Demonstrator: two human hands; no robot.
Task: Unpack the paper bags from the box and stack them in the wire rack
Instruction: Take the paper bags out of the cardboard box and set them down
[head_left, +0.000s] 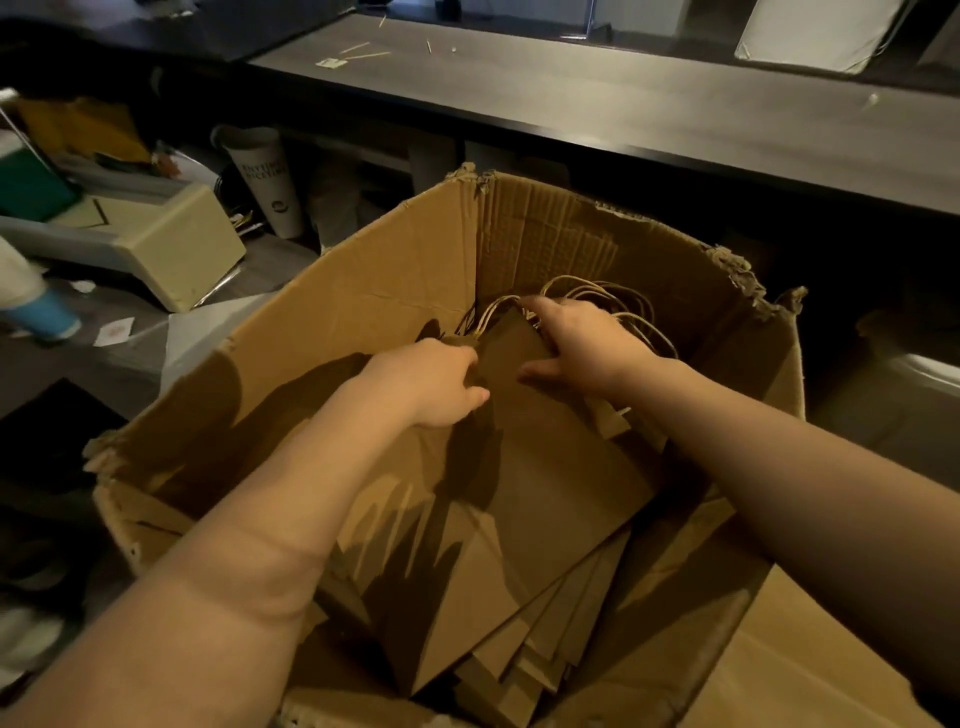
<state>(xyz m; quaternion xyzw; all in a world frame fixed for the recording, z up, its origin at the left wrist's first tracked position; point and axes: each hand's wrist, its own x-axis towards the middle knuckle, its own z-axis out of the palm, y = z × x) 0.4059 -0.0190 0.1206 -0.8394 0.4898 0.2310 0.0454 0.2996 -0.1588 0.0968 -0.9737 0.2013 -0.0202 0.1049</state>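
Note:
A big torn cardboard box (363, 306) fills the middle of the view. Inside lies a fanned stack of flat brown paper bags (524, 519), their twisted paper handles (613, 301) bunched at the far end. Both arms reach down into the box. My left hand (431, 384) grips the top-left edge of the uppermost bags, fingers curled under the paper. My right hand (576, 348) has its fingers curled over the bags' far edge among the handles, thumb spread on the paper. No wire rack is in view.
A long dark counter (623, 104) runs behind the box. At left sit a tall white paper cup (267, 179), a cream box (171, 244) and a blue-bottomed roll (39, 312) amid clutter. A white bag (815, 31) leans at the far right.

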